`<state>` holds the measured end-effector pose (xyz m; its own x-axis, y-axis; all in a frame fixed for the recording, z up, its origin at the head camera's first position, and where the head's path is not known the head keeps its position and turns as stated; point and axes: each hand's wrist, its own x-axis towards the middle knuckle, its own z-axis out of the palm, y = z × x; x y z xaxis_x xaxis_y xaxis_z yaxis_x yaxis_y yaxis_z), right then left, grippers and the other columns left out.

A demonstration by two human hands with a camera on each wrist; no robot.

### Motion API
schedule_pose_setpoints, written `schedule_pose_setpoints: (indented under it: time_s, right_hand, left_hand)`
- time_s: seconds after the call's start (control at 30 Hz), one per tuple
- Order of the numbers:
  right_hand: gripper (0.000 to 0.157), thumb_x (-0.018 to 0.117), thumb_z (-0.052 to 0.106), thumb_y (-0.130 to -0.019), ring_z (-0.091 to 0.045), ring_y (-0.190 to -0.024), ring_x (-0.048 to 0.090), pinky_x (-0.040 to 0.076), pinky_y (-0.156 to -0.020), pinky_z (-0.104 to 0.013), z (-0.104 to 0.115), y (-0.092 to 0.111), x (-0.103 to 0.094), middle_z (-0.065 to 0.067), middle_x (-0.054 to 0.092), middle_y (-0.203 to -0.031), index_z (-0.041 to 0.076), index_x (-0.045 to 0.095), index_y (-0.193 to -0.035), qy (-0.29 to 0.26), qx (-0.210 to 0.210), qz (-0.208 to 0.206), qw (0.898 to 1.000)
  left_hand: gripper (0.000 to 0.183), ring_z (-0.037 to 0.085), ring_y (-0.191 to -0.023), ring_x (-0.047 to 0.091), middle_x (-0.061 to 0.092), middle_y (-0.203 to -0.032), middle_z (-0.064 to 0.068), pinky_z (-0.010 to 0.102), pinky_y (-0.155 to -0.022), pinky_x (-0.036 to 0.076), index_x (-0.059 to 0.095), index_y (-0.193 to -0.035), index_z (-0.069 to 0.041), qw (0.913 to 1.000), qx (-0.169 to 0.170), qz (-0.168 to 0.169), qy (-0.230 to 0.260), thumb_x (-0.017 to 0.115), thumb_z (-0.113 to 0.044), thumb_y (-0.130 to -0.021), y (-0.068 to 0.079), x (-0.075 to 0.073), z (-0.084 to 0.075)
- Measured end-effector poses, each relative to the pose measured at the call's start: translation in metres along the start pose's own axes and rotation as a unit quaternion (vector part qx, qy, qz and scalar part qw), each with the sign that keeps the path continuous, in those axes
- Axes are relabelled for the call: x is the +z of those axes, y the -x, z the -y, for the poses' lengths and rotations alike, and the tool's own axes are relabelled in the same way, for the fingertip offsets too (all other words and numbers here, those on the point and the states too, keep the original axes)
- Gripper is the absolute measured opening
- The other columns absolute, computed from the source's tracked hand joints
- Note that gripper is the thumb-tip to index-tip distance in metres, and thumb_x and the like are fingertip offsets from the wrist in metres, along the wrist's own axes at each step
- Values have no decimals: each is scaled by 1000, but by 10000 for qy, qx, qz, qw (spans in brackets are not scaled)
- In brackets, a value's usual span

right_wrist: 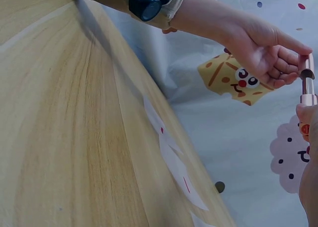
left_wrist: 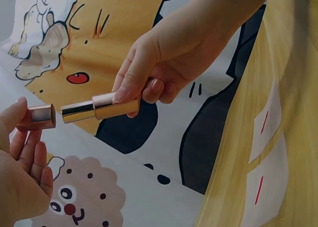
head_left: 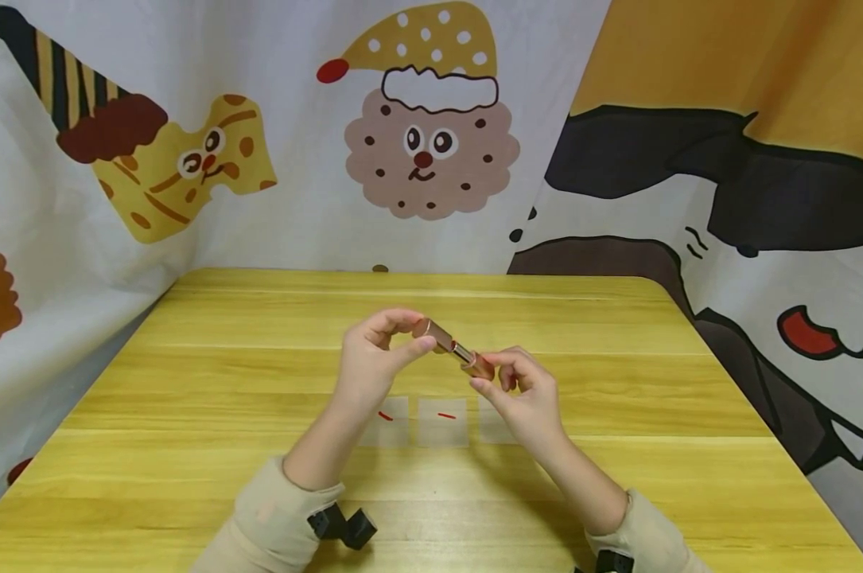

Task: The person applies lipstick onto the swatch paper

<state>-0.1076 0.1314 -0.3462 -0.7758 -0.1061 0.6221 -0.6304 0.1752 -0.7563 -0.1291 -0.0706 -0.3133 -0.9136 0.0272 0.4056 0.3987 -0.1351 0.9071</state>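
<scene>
Between thumb and fingers, my left hand (head_left: 370, 362) pinches a rose-gold lipstick cap (head_left: 438, 335). My right hand (head_left: 531, 398) grips the base of the lipstick tube (head_left: 480, 367), whose shiny inner sleeve points at the cap's mouth. In the left wrist view a small gap parts the cap (left_wrist: 40, 116) from the tube (left_wrist: 99, 108). A bit of red shows between them in the head view. Both parts are held tilted above the table, nearly in line. Below lie a left paper square (head_left: 395, 434) and a middle paper square (head_left: 441, 434), each bearing one red stroke.
A third paper square (head_left: 495, 426) lies partly behind my right hand, so its surface is not fully seen. The papers are on a wood-grain table (head_left: 209, 446). Behind it hangs a cartoon-printed cloth (head_left: 288, 48). Black wrist cameras (head_left: 341, 525) sit at both cuffs.
</scene>
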Motion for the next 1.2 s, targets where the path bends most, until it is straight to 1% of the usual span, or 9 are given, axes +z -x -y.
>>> schedule_pose_setpoints:
  time_s: [0.1, 0.33, 0.47, 0.57, 0.8, 0.93, 1.03, 1.2]
  right_hand:
    - [27, 73, -20, -71, -26, -63, 39, 33, -55, -24, 0, 0, 0, -14, 55, -75, -10, 66, -96, -1, -31, -5, 10000]
    - [27, 73, -20, -71, -27, -62, 39, 33, -54, -27, 2, 0, 0, -15, 55, -75, -11, 66, -95, 8, -3, -18, 10000]
    - [28, 75, -15, -73, -23, -64, 40, 33, -55, -27, -14, 3, -1, -10, 55, -76, -4, 69, -98, 3, 22, -23, 10000]
    - [29, 75, -14, -73, -21, -64, 40, 33, -55, -25, -24, 5, -1, -7, 55, -77, -2, 70, -99, 0, 4, -16, 10000]
    - [26, 73, -18, -72, -26, -62, 38, 33, -55, -24, -2, 1, 0, -13, 53, -75, -10, 66, -96, 25, -80, 26, 10000]
    - [25, 73, -19, -72, -26, -62, 38, 33, -55, -24, 1, 0, 0, -14, 53, -75, -10, 66, -95, 61, 1, 43, 10000]
    - [26, 73, -19, -72, -27, -62, 39, 33, -55, -22, 2, 0, 0, -15, 54, -75, -10, 66, -96, 103, -3, 58, 9999]
    - [27, 73, -20, -71, -27, -62, 39, 33, -55, -22, 2, 0, 0, -16, 55, -76, -10, 66, -96, 122, -39, 65, 9999]
  left_hand:
    - [20, 22, -91, 58, 68, -90, 1, 33, -88, 46, 67, -98, 5, 10000, 17, 20, -31, 76, 1, -80, 1, 2, 1]
    - [20, 23, -91, 58, 68, -90, 1, 37, -88, 45, 68, -97, 4, 10000, -67, 43, -60, 76, 0, -79, 3, 5, 3]
    - [20, 22, -91, 57, 67, -90, 2, 37, -87, 45, 67, -97, 4, 9999, -89, 61, -106, 76, 0, -79, 3, 6, 5]
    - [20, 22, -90, 57, 66, -89, 0, 37, -87, 44, 67, -97, 5, 9999, -109, 40, -73, 76, 1, -79, 4, 7, 6]
    - [20, 21, -91, 57, 66, -89, -1, 36, -87, 44, 66, -96, 5, 9999, -94, -10, -99, 76, 2, -79, 3, 8, 7]
    - [19, 21, -90, 56, 66, -89, 0, 37, -87, 43, 67, -95, 4, 9998, -163, 19, -133, 77, -1, -79, 3, 9, 9]
    - [19, 21, -90, 56, 66, -89, 0, 37, -87, 42, 67, -95, 2, 9996, -236, 33, -123, 77, -2, -80, 4, 10, 10]
    - [19, 22, -91, 56, 66, -88, 1, 39, -88, 41, 66, -95, 2, 9996, -245, 75, -73, 77, -2, -80, 4, 11, 12]
